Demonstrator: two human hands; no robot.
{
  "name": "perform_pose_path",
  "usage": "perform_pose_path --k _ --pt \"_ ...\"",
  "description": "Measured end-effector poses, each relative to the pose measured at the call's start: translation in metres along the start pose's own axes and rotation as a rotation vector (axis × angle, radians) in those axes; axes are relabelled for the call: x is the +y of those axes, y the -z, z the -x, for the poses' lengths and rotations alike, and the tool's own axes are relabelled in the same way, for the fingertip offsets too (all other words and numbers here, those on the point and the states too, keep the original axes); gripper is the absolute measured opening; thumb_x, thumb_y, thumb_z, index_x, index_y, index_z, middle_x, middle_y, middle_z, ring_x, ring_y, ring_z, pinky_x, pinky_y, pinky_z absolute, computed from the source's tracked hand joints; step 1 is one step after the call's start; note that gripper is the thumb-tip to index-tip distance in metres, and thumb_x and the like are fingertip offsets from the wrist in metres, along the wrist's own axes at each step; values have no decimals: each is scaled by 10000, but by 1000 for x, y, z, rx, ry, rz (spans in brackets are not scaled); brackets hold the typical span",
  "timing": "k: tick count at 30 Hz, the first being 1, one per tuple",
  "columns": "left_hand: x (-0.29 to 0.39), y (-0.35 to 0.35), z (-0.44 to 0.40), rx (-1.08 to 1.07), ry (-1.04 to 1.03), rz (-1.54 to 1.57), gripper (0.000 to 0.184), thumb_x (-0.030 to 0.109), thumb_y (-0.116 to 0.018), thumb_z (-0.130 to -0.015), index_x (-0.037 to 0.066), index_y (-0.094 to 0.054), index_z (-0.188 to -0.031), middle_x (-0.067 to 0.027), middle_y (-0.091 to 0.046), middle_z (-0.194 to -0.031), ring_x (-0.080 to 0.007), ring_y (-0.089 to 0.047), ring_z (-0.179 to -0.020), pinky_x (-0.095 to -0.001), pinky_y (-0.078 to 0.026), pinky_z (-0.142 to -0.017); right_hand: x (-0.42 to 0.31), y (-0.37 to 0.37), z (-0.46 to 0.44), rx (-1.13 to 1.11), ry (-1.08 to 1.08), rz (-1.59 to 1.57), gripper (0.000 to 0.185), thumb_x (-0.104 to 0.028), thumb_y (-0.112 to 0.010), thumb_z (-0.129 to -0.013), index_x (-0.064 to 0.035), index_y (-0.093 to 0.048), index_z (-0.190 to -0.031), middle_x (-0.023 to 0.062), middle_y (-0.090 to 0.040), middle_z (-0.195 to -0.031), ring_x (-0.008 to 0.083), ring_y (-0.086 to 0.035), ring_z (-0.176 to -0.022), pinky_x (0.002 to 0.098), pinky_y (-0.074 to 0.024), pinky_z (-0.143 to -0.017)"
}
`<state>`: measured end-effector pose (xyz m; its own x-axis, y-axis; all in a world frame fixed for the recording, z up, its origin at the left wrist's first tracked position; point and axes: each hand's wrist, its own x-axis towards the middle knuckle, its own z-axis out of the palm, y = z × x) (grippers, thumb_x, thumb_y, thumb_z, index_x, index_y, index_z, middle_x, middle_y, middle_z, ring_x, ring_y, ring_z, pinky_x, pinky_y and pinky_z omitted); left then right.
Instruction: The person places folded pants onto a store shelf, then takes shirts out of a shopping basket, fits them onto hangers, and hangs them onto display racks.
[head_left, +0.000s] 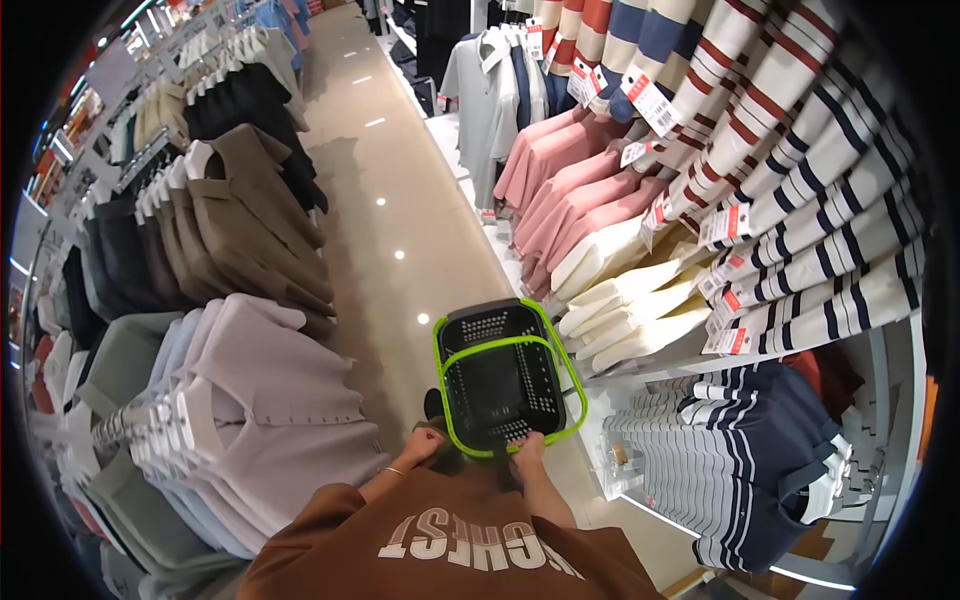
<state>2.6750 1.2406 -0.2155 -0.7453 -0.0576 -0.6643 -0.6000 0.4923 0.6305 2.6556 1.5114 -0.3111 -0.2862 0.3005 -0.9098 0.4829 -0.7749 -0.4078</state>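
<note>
A black shopping basket [500, 385] with perforated walls and a lime-green rim is directly in front of me over the aisle. Its green handle [505, 341] spans the basket, and nothing lies inside. My right hand [526, 449] grips the near side of the basket, its fingers wrapped around a dark part there, partly hidden. My left hand [424, 443] hangs just left of the basket's near corner, fingers curled closed with nothing visible in them. A thin bracelet [394, 470] circles the left wrist. I wear a brown top [450, 530] with pale lettering.
A tiled aisle [370, 150] runs ahead. Along the left, racks hold lilac cardigans [280, 390], brown shirts [245, 215] and black garments [250, 110]. On the right hang pink tops [575, 180], cream tops [625, 300], tagged striped shirts [800, 255] and lower navy striped shirts [745, 410].
</note>
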Motion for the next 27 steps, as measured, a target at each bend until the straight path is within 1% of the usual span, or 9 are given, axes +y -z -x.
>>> perform_pose_path --k 1,6,7,10,14,19,22,25,27 --pt "5 11 -7 -13 16 7 225 205 -595 -737 30 -684 -848 -138 -670 -821 -232 -641 -785 -341 -490 -729 -7 -29 9 70 -60 -112 202 -161 -412 -788 -145 -322 -608 9 -276 -474 166 -298 -356 340 -314 -354" --pt "-3 57 -45 -38 100 69 219 212 -618 -723 35 -692 -829 -116 -672 -773 -199 -644 -741 -329 -496 -695 -25 -108 16 -71 -69 -119 296 -195 -499 -799 -153 -308 -577 16 -296 -475 182 -332 -401 367 -351 -435" --pt "-11 64 -55 -32 85 60 219 215 -624 -722 36 -692 -827 -110 -670 -762 -189 -640 -726 -323 -496 -686 -28 -119 26 -177 -47 -137 282 -194 -530 -791 -143 -337 -591 22 -320 -476 200 -371 -429 368 -370 -465" --pt "-33 76 -79 -47 55 40 220 224 -638 -720 37 -693 -821 -92 -664 -734 -162 -628 -686 -304 -492 -660 -24 -146 14 -290 -23 -224 143 -75 -571 -794 -30 -455 -862 99 -459 -709 248 -504 -634 402 -477 -578" --pt "-44 88 -103 -135 44 49 229 234 -643 -730 27 -691 -816 -66 -648 -695 -129 -600 -647 -283 -479 -628 -22 -180 24 -395 31 -158 120 -56 -558 -814 -29 -461 -881 113 -501 -781 251 -553 -724 398 -519 -699" --pt "-44 94 -145 -293 5 25 254 228 -627 -781 -18 -680 -817 -48 -627 -671 -104 -547 -593 -261 -445 -564 -35 -210 51 -300 132 -64 127 -63 -549 -813 -22 -473 -905 109 -531 -797 244 -585 -744 386 -529 -688" --pt "-29 105 -157 -278 -129 59 243 210 -623 -796 -25 -679 -820 -50 -631 -680 -105 -551 -601 -258 -446 -571 -38 -207 47 -231 106 34 125 -65 -536 -819 -24 -479 -923 104 -541 -796 247 -599 -734 396 -527 -701" --pt "-26 120 -185 -288 -105 156 231 194 -626 -797 -28 -675 -837 -44 -635 -698 -105 -556 -621 -259 -447 -580 -54 -214 45 -223 70 121 134 -63 -529 -823 -24 -476 -939 104 -542 -797 240 -599 -724 399 -526 -725" --pt "-69 124 -239 -270 -170 142 225 182 -631 -795 -32 -671 -851 -50 -640 -720 -112 -563 -634 -263 -452 -588 -64 -219 46 -206 76 169 134 -70 -523 -817 -21 -485 -936 100 -543 -804 238 -599 -733 392 -525 -726"
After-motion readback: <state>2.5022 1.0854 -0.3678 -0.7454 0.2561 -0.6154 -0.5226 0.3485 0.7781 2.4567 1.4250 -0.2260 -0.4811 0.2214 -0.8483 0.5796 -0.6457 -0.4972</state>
